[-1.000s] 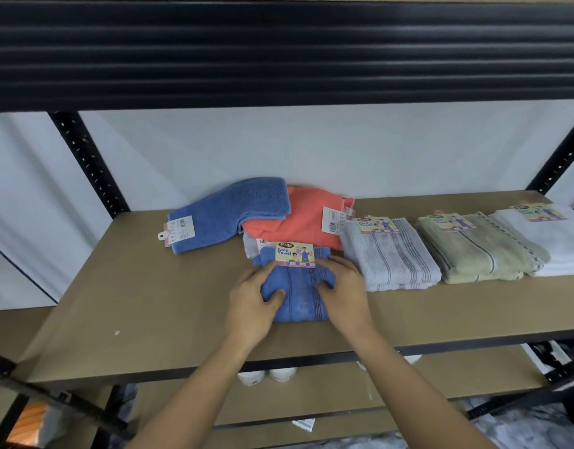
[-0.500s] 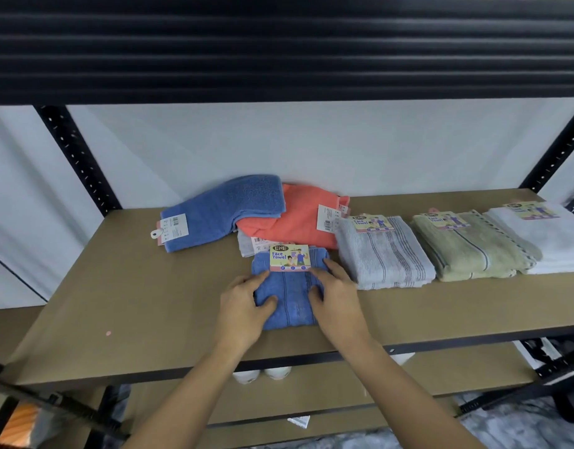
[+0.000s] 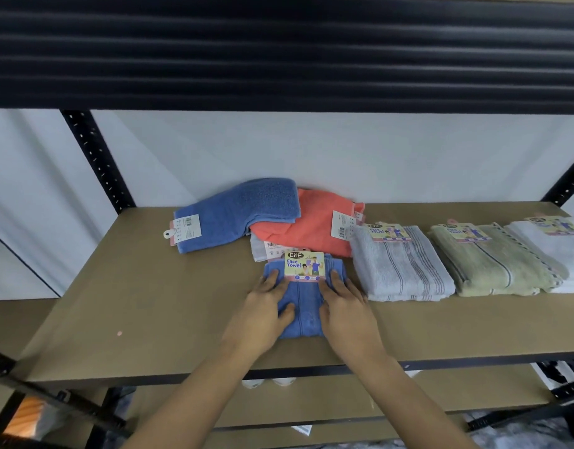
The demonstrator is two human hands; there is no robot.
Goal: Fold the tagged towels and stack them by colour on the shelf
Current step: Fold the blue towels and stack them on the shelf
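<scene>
A small folded blue face towel (image 3: 303, 306) with a yellow tag (image 3: 304, 266) lies near the front of the brown shelf board (image 3: 123, 306). My left hand (image 3: 264, 314) rests flat on its left side, thumb on the cloth. My right hand (image 3: 345, 311) lies flat on its right side. Behind it sit a loosely folded blue towel (image 3: 237, 213), an orange towel (image 3: 308, 226) and a pale towel (image 3: 258, 251) partly hidden under the orange one. To the right lie folded grey (image 3: 400, 267), green (image 3: 493, 260) and white (image 3: 558, 251) towels in a row.
A dark shelf level (image 3: 279, 53) hangs overhead. Black perforated uprights (image 3: 94, 160) stand at the back left and back right (image 3: 567, 179). A lower shelf board (image 3: 441, 396) shows beneath. White wall lies behind.
Both hands have slid slightly forward on the small blue towel, toward its tag, and the left fingers now lie straighter. The towel stays in place.
</scene>
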